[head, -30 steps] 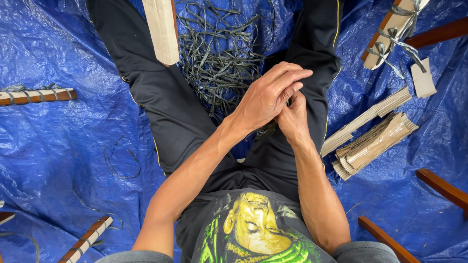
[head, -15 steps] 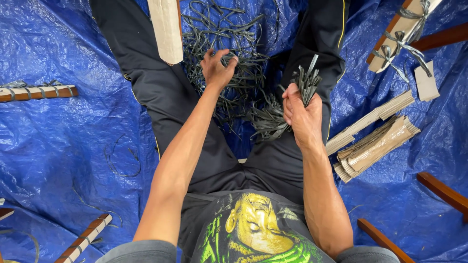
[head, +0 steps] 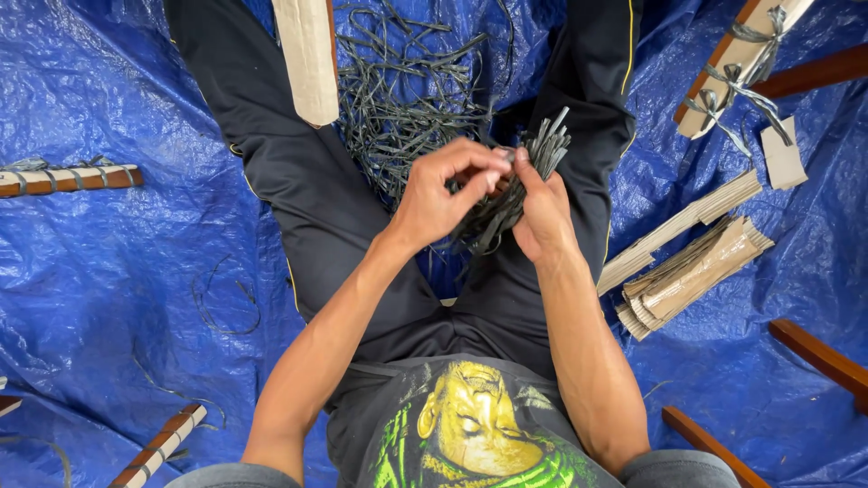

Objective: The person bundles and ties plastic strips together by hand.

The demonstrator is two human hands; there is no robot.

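Blue tarp [head: 108,271] covers the floor; you sit on it, legs in black trousers [head: 298,199] spread. Between your legs, beyond the bundle, lies the loose pile of dark grey strips [head: 407,90]. A cardboard-wrapped slat [head: 307,54] rests across your left thigh, up-left of the bundle. Folded cardboard pieces [head: 696,262] lie right of the bundle, past your right knee.

Your right hand [head: 542,212] is closed around the bundle of dark strips [head: 520,185], ends fanning above the thumb. Your left hand [head: 443,190], just left of the bundle, has fingers curled, tips pinching at the strip ends; whether one strip is caught, cannot tell.

Risks, as judged: right grip looks mid-bundle, so tugging one strip may drag neighbours out. Tails hanging below may snag the pile.
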